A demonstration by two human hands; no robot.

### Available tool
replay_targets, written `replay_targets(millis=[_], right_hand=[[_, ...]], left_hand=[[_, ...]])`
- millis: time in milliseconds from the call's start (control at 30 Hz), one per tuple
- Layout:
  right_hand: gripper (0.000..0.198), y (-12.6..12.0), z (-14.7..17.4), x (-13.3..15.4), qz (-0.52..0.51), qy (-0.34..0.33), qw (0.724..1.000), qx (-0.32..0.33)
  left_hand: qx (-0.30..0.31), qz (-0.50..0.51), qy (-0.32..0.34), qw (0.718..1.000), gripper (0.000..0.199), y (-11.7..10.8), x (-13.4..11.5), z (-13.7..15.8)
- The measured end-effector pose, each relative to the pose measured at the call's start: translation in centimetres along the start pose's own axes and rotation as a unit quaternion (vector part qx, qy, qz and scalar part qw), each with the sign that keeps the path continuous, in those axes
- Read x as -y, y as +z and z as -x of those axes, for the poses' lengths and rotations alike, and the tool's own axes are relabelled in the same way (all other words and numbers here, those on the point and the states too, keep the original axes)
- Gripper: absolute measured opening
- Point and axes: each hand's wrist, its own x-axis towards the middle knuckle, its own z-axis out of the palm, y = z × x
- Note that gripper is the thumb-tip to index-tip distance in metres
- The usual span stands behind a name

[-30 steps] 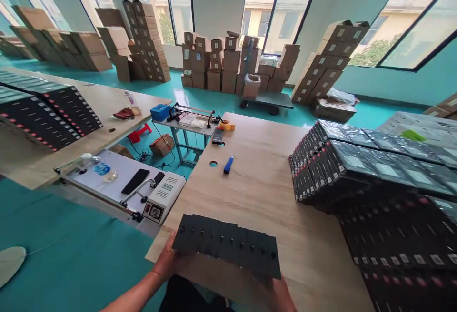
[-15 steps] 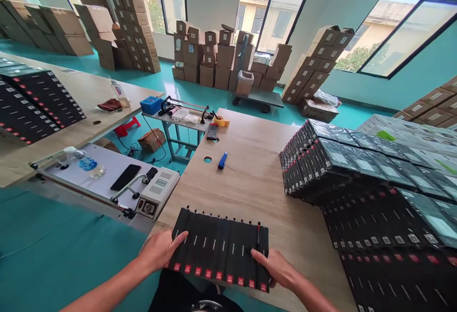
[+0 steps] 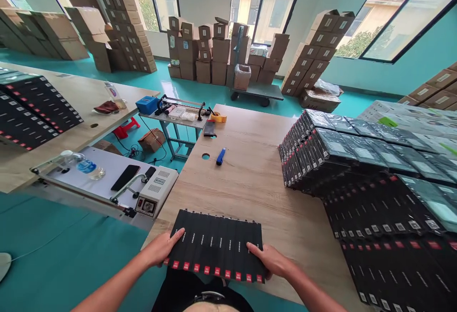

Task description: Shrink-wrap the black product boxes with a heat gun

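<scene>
A row of slim black boxes (image 3: 216,245) with red labels along the near edge lies at the front of the wooden table (image 3: 246,186). At its left end my left hand (image 3: 162,248) presses in, thumb over the top. My right hand (image 3: 269,258) grips the opposite end the same way, so the row is squeezed between both hands. The fingers under and behind the boxes are mostly hidden. Farther up the table lies a blue box cutter (image 3: 221,156), apart from both hands.
Tall stacks of black boxes (image 3: 378,207) fill the table's right side. On the left is a sealing machine (image 3: 157,193) with a phone (image 3: 125,177) and a water bottle (image 3: 85,165). A yellow tape dispenser (image 3: 218,118) sits at the far table edge. Cartons (image 3: 221,50) line the wall.
The right end of the row has moved slightly left and the box tops look more even. My head view has shifted a little; both hands keep their hold.
</scene>
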Motion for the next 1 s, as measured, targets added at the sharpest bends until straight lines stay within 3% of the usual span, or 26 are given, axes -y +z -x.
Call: replay_targets(millis=[200, 267, 400, 533, 733, 867, 1000], right_hand=[[0.086, -2.0, 0.3, -0.8, -0.102, 0.051, 0.991, 0.063], [0.086, -2.6, 0.0, -1.4, -0.125, 0.056, 0.991, 0.0], [0.063, -2.1, -0.5, -2.0, -0.061, -0.032, 0.978, -0.196], [0.04, 0.2, -0.7, -1.4, -0.036, -0.089, 0.966, -0.24], [0.042, 1.7, -1.9, -2.0, -0.001, -0.16, 0.948, -0.276], [0.066, 2.0, -2.2, -1.9, -0.085, -0.185, 0.932, -0.301], [0.073, 2.8, -0.1, 1.9, -0.187, -0.175, 0.94, -0.225]], left_hand=[[-0.009, 0.097, -0.074, 0.993, 0.084, -0.6, 0.2, 0.0], [-0.021, 0.125, -0.085, 0.988, 0.084, -0.9, 0.0, 0.1], [-0.011, 0.18, -0.096, 0.979, 0.08, -0.5, -0.9, 0.8], [0.033, 0.23, -0.087, 0.969, 0.078, 1.0, -2.0, 1.7], [0.014, 0.261, -0.056, 0.964, 0.086, 2.6, -2.1, 2.5], [0.006, 0.315, -0.06, 0.947, 0.077, 3.5, -0.4, 3.6], [-0.016, 0.389, -0.074, 0.918, 0.072, 3.7, 2.2, 4.9]])
